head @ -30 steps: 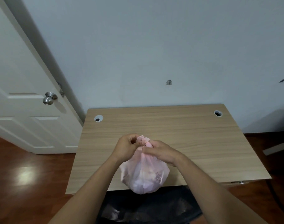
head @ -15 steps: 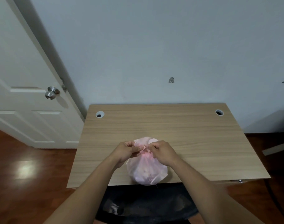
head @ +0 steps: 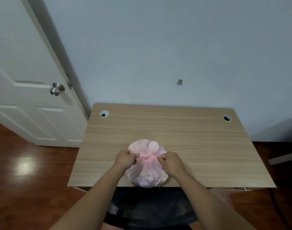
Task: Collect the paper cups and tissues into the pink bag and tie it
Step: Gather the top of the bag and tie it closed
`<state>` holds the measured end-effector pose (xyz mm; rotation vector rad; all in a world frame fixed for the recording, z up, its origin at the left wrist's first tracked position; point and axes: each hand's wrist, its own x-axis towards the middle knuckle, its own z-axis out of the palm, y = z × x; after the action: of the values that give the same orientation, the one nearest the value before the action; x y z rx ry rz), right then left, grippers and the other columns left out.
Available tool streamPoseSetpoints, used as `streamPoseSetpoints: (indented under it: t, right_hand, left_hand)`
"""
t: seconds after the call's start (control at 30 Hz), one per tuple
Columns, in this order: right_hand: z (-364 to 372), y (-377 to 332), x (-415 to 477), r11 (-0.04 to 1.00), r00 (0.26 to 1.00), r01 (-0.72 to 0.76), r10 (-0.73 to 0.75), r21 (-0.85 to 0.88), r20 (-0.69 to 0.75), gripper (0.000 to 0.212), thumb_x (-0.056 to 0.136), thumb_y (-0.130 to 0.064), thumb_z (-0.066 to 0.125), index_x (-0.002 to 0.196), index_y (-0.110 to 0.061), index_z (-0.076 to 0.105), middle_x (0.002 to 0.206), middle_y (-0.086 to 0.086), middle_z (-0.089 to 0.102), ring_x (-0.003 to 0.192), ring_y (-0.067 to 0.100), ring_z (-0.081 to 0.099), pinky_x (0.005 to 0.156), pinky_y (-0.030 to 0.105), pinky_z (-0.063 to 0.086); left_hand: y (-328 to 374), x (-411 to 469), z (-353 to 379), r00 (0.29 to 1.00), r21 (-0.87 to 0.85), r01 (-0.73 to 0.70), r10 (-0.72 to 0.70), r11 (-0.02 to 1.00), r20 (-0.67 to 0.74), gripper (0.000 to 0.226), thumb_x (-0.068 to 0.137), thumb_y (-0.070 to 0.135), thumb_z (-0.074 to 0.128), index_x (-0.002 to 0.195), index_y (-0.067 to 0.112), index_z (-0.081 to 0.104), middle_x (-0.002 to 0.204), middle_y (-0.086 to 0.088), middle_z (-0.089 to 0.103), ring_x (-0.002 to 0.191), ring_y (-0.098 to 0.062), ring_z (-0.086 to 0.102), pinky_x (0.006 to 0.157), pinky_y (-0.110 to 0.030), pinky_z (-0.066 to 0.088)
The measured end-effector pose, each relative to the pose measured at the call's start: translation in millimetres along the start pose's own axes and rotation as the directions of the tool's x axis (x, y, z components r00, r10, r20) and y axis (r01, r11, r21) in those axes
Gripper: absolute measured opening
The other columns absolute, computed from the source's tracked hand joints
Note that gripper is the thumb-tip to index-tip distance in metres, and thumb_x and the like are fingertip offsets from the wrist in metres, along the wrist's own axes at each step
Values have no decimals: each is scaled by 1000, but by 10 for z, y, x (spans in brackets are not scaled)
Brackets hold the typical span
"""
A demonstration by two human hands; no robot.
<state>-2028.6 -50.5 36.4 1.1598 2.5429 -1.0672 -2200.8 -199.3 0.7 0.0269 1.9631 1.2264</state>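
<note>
The pink bag (head: 147,175) rests full and rounded on the wooden desk (head: 200,146), near its front edge. Its neck is gathered into a tight pink bunch between my hands. My left hand (head: 125,159) pinches the plastic on the left side of the bunch. My right hand (head: 171,161) pinches it on the right side. Pale shapes show faintly through the thin plastic, and a round white rim shows at the bag's far side. No loose cups or tissues lie on the desk.
A black chair seat (head: 150,211) sits below the desk's front edge. A white door (head: 25,80) with a metal knob (head: 56,88) stands at the left. Two cable holes (head: 104,113) mark the desk's back corners. Wooden floor lies on both sides.
The bag came down from in front of the desk edge onto the desk top. My hands have drawn apart to either side of the gathered neck.
</note>
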Motion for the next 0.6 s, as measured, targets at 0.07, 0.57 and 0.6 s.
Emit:
streamPoseSetpoints:
  t: [0.07,0.57,0.6]
  right_hand:
    - [35,-33,-10,1000,1000,-3,3,9,-3,49,101,-14,55,54,-17,45,61,11,60,63,28,64,60,34,34]
    - [15,-52,67,870,992,-49,-16,491,126,39,114,-15,44,97,-20,79,100,4,87,96,15,84,84,28,59]
    - [-3,-69,78,861,991,-53,-19,506,136,37,114,-16,44,101,-19,78,101,5,87,96,15,84,83,28,59]
  left_hand:
    - [-54,-26,27,1000,43,-7,8,999,-21,18,98,16,79,91,1,71,84,-15,78,75,-27,73,83,-44,64]
    - [-230,-390,169,810,346,-587,539,732,232,26,107,13,60,91,25,76,65,17,63,66,0,56,69,-25,45]
    - [-232,-400,192,810,341,-587,544,735,221,22,107,20,64,89,26,75,63,15,58,63,-1,54,67,-24,42]
